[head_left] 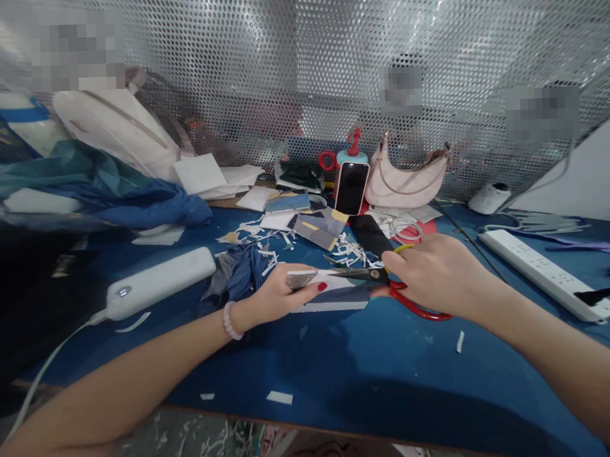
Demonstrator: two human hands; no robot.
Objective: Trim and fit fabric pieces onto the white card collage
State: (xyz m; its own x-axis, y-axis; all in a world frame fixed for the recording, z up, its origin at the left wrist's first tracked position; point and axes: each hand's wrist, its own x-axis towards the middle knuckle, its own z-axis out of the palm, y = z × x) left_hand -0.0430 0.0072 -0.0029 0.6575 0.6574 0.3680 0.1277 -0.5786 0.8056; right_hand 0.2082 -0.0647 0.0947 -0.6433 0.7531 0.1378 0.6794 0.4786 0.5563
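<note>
Between the fingers and thumb of my left hand (275,297) is a small piece of white and grey paper (331,282). My right hand (439,274) grips scissors (418,311) with red and yellow handles. Their dark blades point left, at the paper's upper edge close to my left fingertips. How far the blades are apart I cannot make out. Under my hands a flat grey-and-white piece (345,300) lies on the blue table (309,361). White paper scraps (356,252) are heaped just behind the blades.
Behind stand a phone (352,189), a pink handbag (408,178) and stacked white paper (223,178). Blue fabric (149,204) lies at left near a white corded device (161,283). A power strip (547,273) is at right. Scraps litter the floor beyond the table's front edge.
</note>
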